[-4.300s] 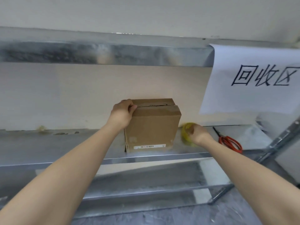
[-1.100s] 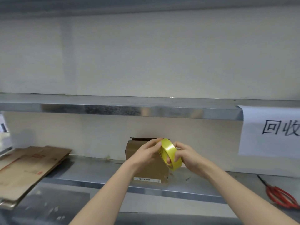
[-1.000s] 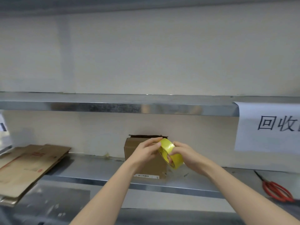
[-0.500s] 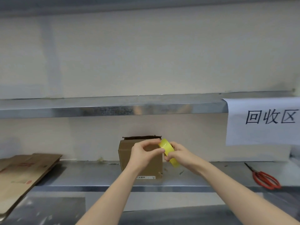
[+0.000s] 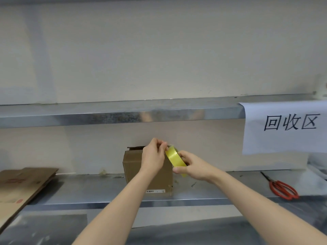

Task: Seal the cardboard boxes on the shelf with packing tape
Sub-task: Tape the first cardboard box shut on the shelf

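A small brown cardboard box (image 5: 134, 167) stands upright on the metal shelf (image 5: 88, 188), a white barcode label low on its front and its top flaps slightly ajar. In front of the box my right hand (image 5: 192, 167) holds a yellow roll of packing tape (image 5: 175, 160) by its rim. My left hand (image 5: 154, 156) pinches at the top edge of the roll with thumb and fingertips, where the tape's free end sits. Both hands cover the box's right half.
Red-handled scissors (image 5: 283, 189) lie on the shelf at the right. Flattened cardboard (image 5: 21, 184) lies at the left end. A white paper sign (image 5: 286, 128) with black characters hangs from the upper shelf (image 5: 123, 114) at the right.
My left hand has risen from the roll's side to its top edge and now pinches there. The view shifted slightly to the right; the box has not moved.
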`<state>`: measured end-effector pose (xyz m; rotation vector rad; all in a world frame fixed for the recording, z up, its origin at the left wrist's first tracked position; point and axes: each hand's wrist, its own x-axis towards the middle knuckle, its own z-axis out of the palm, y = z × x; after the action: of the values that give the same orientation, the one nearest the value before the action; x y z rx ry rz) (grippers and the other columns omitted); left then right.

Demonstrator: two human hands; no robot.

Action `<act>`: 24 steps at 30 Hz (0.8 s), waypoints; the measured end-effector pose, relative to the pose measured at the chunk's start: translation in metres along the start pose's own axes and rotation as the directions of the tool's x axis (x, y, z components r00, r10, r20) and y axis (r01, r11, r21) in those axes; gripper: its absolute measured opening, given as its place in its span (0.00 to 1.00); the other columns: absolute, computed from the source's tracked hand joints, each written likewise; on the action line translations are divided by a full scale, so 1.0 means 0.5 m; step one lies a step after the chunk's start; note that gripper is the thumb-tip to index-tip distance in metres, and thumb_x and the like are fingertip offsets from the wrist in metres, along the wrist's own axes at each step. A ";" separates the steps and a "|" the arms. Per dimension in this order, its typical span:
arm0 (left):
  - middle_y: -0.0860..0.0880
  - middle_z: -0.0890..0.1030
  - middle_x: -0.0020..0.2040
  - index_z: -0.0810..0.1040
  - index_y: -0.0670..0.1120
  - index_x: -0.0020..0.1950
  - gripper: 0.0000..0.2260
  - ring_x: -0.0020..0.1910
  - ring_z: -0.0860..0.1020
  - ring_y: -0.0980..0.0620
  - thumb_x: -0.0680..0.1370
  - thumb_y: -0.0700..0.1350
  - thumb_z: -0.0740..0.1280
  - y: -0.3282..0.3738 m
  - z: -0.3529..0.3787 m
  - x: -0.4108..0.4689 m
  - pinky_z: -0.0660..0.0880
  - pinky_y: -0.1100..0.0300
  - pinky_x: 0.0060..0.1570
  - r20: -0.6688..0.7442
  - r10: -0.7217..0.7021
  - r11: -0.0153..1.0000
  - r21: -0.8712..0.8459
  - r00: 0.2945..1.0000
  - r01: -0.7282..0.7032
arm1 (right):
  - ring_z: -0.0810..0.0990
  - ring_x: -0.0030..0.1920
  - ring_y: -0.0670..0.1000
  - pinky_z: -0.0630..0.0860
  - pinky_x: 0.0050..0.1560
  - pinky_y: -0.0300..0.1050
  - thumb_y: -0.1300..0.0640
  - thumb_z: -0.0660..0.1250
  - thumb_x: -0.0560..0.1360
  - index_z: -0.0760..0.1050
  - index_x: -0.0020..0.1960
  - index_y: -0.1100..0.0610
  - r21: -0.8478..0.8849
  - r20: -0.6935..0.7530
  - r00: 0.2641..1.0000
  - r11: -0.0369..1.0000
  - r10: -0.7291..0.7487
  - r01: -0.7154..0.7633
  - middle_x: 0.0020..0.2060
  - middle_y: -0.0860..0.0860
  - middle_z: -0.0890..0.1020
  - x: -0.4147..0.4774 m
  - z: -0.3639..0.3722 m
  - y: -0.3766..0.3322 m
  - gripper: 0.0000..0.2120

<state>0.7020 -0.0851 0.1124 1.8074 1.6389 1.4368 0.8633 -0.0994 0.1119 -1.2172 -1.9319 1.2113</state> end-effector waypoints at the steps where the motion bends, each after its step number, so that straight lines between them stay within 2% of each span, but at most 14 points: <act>1: 0.54 0.80 0.38 0.75 0.45 0.46 0.07 0.38 0.77 0.55 0.81 0.46 0.63 -0.001 0.001 0.002 0.68 0.66 0.38 0.013 -0.036 0.999 -0.035 0.999 0.036 | 0.76 0.42 0.43 0.71 0.45 0.34 0.63 0.70 0.75 0.70 0.56 0.58 -0.053 0.004 1.000 0.998 -0.017 0.017 0.43 0.47 0.77 -0.002 -0.004 0.002 0.13; 3: 0.53 0.80 0.36 0.75 0.43 0.46 0.08 0.35 0.77 0.56 0.81 0.45 0.62 -0.001 0.003 0.003 0.69 0.69 0.37 0.041 -0.087 0.987 -0.130 0.995 0.091 | 0.72 0.40 0.41 0.68 0.44 0.36 0.59 0.73 0.73 0.71 0.50 0.55 -0.123 -0.055 0.998 0.992 -0.040 0.033 0.41 0.46 0.74 -0.001 -0.012 0.007 0.11; 5: 0.51 0.79 0.35 0.75 0.41 0.48 0.08 0.35 0.77 0.55 0.82 0.44 0.61 0.002 0.004 0.004 0.73 0.64 0.42 0.068 -0.122 0.952 -0.275 0.990 0.136 | 0.68 0.53 0.44 0.64 0.54 0.41 0.50 0.75 0.71 0.73 0.50 0.52 -0.144 -0.193 0.981 0.989 -0.011 -0.018 0.52 0.47 0.70 0.000 -0.016 0.012 0.14; 6: 0.50 0.79 0.36 0.75 0.40 0.49 0.08 0.36 0.77 0.54 0.82 0.44 0.60 0.005 0.004 0.005 0.74 0.63 0.43 0.078 -0.136 0.928 -0.339 0.988 0.155 | 0.66 0.59 0.46 0.62 0.58 0.43 0.44 0.75 0.69 0.73 0.53 0.49 -0.064 -0.266 0.963 0.996 0.046 -0.066 0.58 0.48 0.68 -0.003 -0.013 0.010 0.19; 7: 0.49 0.78 0.36 0.75 0.40 0.50 0.09 0.36 0.76 0.54 0.82 0.44 0.60 0.009 0.003 0.004 0.74 0.64 0.42 0.085 -0.148 0.910 -0.379 0.985 0.169 | 0.68 0.61 0.48 0.64 0.59 0.45 0.38 0.74 0.67 0.71 0.58 0.47 0.116 -0.299 0.942 0.986 0.149 -0.119 0.61 0.49 0.66 -0.007 -0.007 0.005 0.25; 8: 0.49 0.78 0.36 0.75 0.39 0.51 0.09 0.35 0.75 0.56 0.83 0.43 0.59 0.013 0.002 0.002 0.73 0.68 0.38 0.092 -0.158 0.897 -0.403 0.983 0.182 | 0.73 0.58 0.51 0.69 0.59 0.48 0.33 0.71 0.66 0.67 0.62 0.47 0.342 -0.276 0.920 0.923 0.278 -0.177 0.62 0.50 0.68 -0.008 -0.003 0.003 0.31; 10: 0.49 0.78 0.39 0.74 0.38 0.52 0.08 0.32 0.74 0.60 0.83 0.42 0.58 0.020 0.000 -0.005 0.70 0.72 0.33 0.097 -0.167 0.867 -0.459 0.981 0.193 | 0.83 0.46 0.60 0.79 0.49 0.53 0.34 0.64 0.73 0.62 0.65 0.50 0.693 -0.070 0.883 0.660 0.463 -0.292 0.60 0.58 0.73 -0.007 0.004 0.000 0.29; 12: 0.50 0.80 0.42 0.73 0.39 0.51 0.08 0.30 0.74 0.62 0.83 0.42 0.58 0.027 0.000 -0.010 0.70 0.71 0.32 0.105 -0.171 0.836 -0.512 0.980 0.200 | 0.84 0.37 0.62 0.82 0.34 0.49 0.43 0.60 0.79 0.66 0.59 0.59 0.814 0.110 0.870 0.459 0.480 -0.356 0.55 0.64 0.75 -0.008 0.005 -0.001 0.20; 14: 0.50 0.80 0.41 0.74 0.38 0.51 0.08 0.30 0.74 0.62 0.83 0.41 0.59 0.029 -0.004 -0.013 0.70 0.71 0.32 0.127 -0.167 0.827 -0.522 0.978 0.209 | 0.83 0.28 0.57 0.78 0.24 0.40 0.51 0.56 0.82 0.69 0.51 0.64 0.861 0.118 0.878 0.393 0.463 -0.323 0.42 0.63 0.78 -0.001 0.005 0.003 0.14; 16: 0.48 0.80 0.40 0.74 0.36 0.51 0.08 0.29 0.74 0.63 0.82 0.40 0.59 0.028 -0.011 -0.016 0.70 0.70 0.32 0.167 -0.160 0.822 -0.523 0.973 0.225 | 0.80 0.25 0.53 0.75 0.21 0.37 0.58 0.54 0.83 0.69 0.54 0.64 0.873 0.038 0.876 0.410 0.482 -0.264 0.39 0.62 0.77 0.005 0.006 0.003 0.10; 18: 0.46 0.81 0.41 0.74 0.37 0.49 0.07 0.32 0.77 0.60 0.82 0.39 0.60 0.023 -0.015 -0.020 0.72 0.68 0.35 0.217 -0.179 0.791 -0.549 0.960 0.271 | 0.80 0.30 0.56 0.76 0.23 0.39 0.65 0.55 0.81 0.66 0.57 0.59 0.850 -0.088 0.861 0.488 0.500 -0.197 0.43 0.62 0.77 0.009 0.002 0.008 0.06; 20: 0.46 0.81 0.38 0.74 0.40 0.45 0.06 0.35 0.79 0.55 0.80 0.40 0.63 0.020 -0.015 -0.028 0.74 0.66 0.36 0.278 -0.250 0.707 -0.602 0.927 0.371 | 0.79 0.36 0.58 0.78 0.29 0.45 0.71 0.57 0.78 0.65 0.56 0.54 0.773 -0.222 0.855 0.619 0.469 -0.138 0.46 0.62 0.75 0.012 -0.001 0.018 0.14; 22: 0.46 0.80 0.36 0.74 0.42 0.43 0.06 0.35 0.78 0.53 0.78 0.41 0.67 0.017 -0.010 -0.036 0.75 0.64 0.38 0.304 -0.314 0.658 -0.613 0.899 0.438 | 0.79 0.37 0.57 0.80 0.35 0.50 0.73 0.58 0.76 0.66 0.58 0.52 0.678 -0.315 0.864 0.730 0.394 -0.086 0.45 0.62 0.75 0.009 -0.001 0.020 0.19; 24: 0.45 0.79 0.38 0.73 0.43 0.45 0.05 0.35 0.78 0.52 0.77 0.38 0.69 0.012 -0.008 -0.042 0.76 0.61 0.39 0.298 -0.353 0.641 -0.614 0.887 0.461 | 0.80 0.40 0.55 0.80 0.36 0.49 0.73 0.61 0.75 0.67 0.60 0.49 0.587 -0.379 0.870 0.809 0.315 -0.036 0.48 0.61 0.76 0.006 0.000 0.024 0.23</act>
<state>0.7055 -0.1066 0.1090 1.0125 1.1188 1.3785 0.8668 -0.0944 0.1013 -1.2288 -1.0129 1.3124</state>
